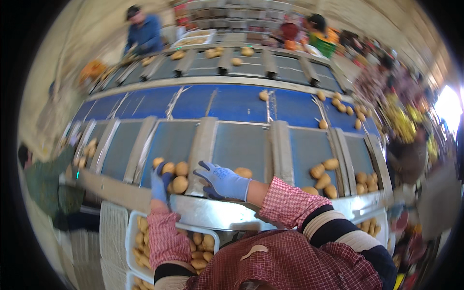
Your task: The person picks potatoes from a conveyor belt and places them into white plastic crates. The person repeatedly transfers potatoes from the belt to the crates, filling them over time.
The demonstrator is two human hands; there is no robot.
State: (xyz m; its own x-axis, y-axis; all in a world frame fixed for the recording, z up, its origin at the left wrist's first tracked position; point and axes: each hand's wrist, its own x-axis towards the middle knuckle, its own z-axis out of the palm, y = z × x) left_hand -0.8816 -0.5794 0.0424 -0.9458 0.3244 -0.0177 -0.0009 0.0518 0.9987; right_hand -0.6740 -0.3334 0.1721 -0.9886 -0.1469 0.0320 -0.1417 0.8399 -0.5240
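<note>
My left hand, in a light blue glove with dark coated fingers, is curled around a potato at the near end of a grey sorting chute. Several more potatoes lie against its thumb side. To the right, my gloved right hand spreads its fingers over the metal divider between two chutes, holding nothing. A single potato lies just beyond that wrist, partly hidden by it. Under my left forearm stands a pale plastic crate filled with potatoes.
A blue conveyor belt crosses behind the chutes, carrying scattered potatoes. A metal ledge fronts the chutes. Potatoes rest in a chute at right. People stand at left and across the line. Crates are stacked at left.
</note>
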